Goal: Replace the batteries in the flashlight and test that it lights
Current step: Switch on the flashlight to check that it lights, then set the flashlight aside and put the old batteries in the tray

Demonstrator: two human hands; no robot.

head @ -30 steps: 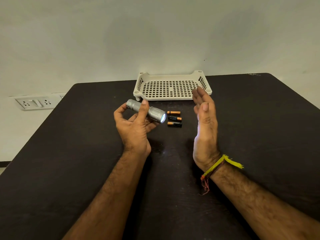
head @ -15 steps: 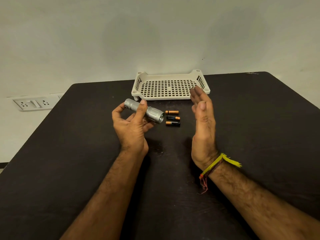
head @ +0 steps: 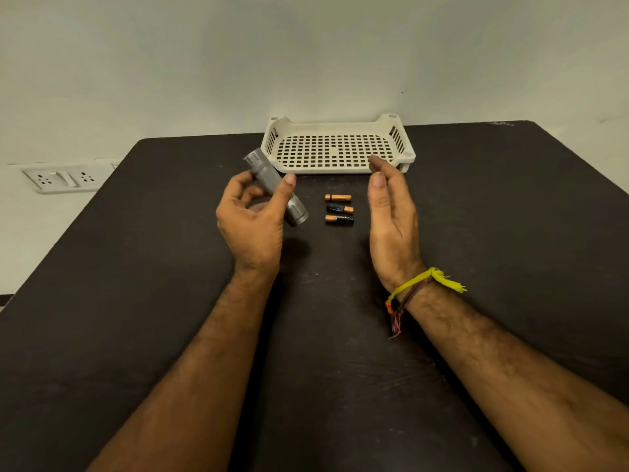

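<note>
My left hand (head: 253, 226) grips a small silver flashlight (head: 269, 180) around its middle, above the dark table. The flashlight is tilted, tail end up toward the far left, head down toward the right; I see no glow at its lens. Three small batteries (head: 338, 208) lie side by side on the table just right of the flashlight head. My right hand (head: 391, 216) hovers to the right of the batteries, palm turned left, fingers loosely apart and holding nothing. A yellow thread band circles its wrist.
A cream perforated plastic tray (head: 406, 155) stands at the table's far edge, behind both hands. The black table (head: 510, 233) reaches well to both sides. A wall socket panel (head: 64, 178) sits at the left beyond the table edge.
The flashlight lens glowed one second ago and is dark now. My left hand has tipped the flashlight steeper, tail up. My right hand has relaxed slightly, fingers curling.
</note>
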